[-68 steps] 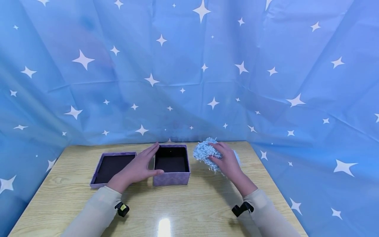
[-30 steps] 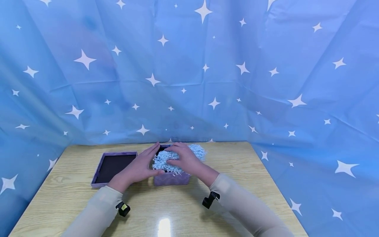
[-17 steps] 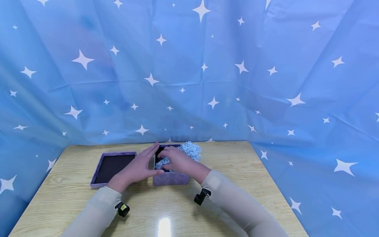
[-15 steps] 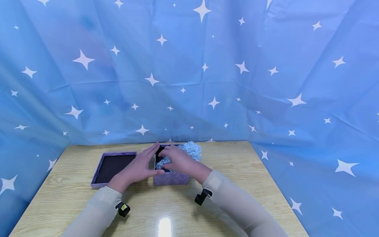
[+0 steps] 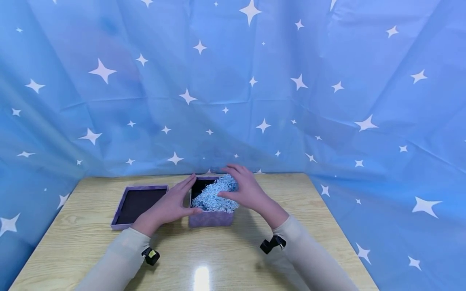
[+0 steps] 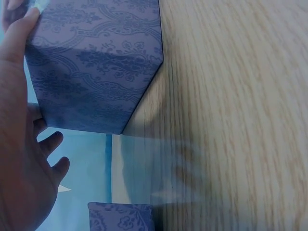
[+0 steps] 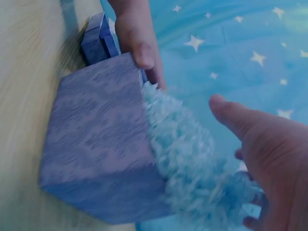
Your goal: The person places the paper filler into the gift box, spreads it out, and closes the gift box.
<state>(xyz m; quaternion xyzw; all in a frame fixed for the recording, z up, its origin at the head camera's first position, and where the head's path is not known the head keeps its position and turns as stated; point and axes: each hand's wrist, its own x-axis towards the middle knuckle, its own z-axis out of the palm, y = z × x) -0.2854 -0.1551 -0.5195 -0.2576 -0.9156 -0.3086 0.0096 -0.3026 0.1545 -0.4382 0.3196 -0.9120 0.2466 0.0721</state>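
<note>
A purple patterned box (image 5: pixel 210 219) with a black inside stands on the table. Light blue shredded paper (image 5: pixel 214 196) fills much of it, heaped past the right rim, leaving the back left of the inside bare. My left hand (image 5: pixel 171 206) holds the box by its left side, thumb at the front rim and fingers at the back corner. In the left wrist view the thumb (image 6: pixel 21 33) lies at the rim. My right hand (image 5: pixel 249 190) is at the right of the heap, thumb spread away from curved fingers. The right wrist view shows those fingertips against the overhanging paper (image 7: pixel 192 163).
The matching purple lid (image 5: pixel 142 206), black inside, lies inside-up left of the box, partly behind my left wrist. A pale wooden table (image 5: pixel 218 258) carries everything. A blue curtain with white stars (image 5: pixel 233 81) hangs along its back and sides.
My right hand brought the shredded paper left from the table's right side into the box, pressed down there, then drew back to the right, off its grip. My left hand stays at the box.
</note>
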